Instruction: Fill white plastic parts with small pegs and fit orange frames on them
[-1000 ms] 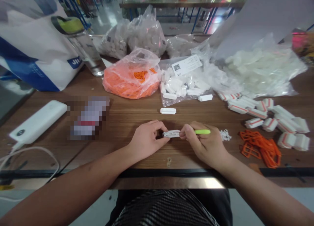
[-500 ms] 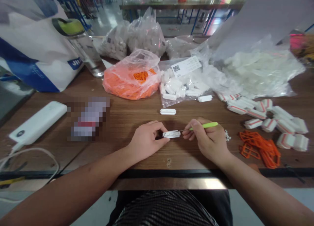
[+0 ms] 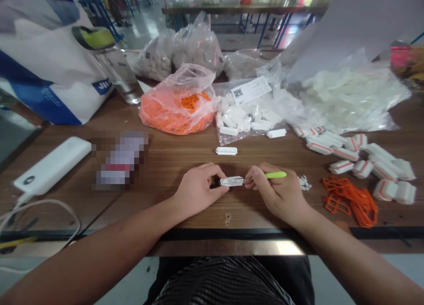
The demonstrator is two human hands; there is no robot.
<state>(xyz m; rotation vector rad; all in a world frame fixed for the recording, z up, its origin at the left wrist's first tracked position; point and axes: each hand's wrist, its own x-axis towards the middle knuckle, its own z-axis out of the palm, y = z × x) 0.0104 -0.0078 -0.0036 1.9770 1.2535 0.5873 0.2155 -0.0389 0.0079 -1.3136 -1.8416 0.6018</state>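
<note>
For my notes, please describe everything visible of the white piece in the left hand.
The white piece is long and narrow, apparently plastic, with dark marks or holes along its face. Over the brown table, it runs left to right. The left hand pinches its left end; the right hand is near the other, contact unclear.

Block [image 3: 233, 182] between hands [image 3: 198, 188] [image 3: 281, 192], perhaps on table [image 3: 172, 152]

On the brown wooden table [image 3: 165, 150], a white power bank [image 3: 53, 165], a pixelated flat object [image 3: 122, 159], a shopping bag [image 3: 66, 75] and a bottle [image 3: 114, 69] were placed at the left. Plastic bags [image 3: 177, 113] were grouped along the far side, with a white block [image 3: 226, 151] set nearer. At the right, striped blocks [image 3: 386, 167] were scattered beside orange frames [image 3: 356, 201] and small white bits [image 3: 304, 182].
</note>
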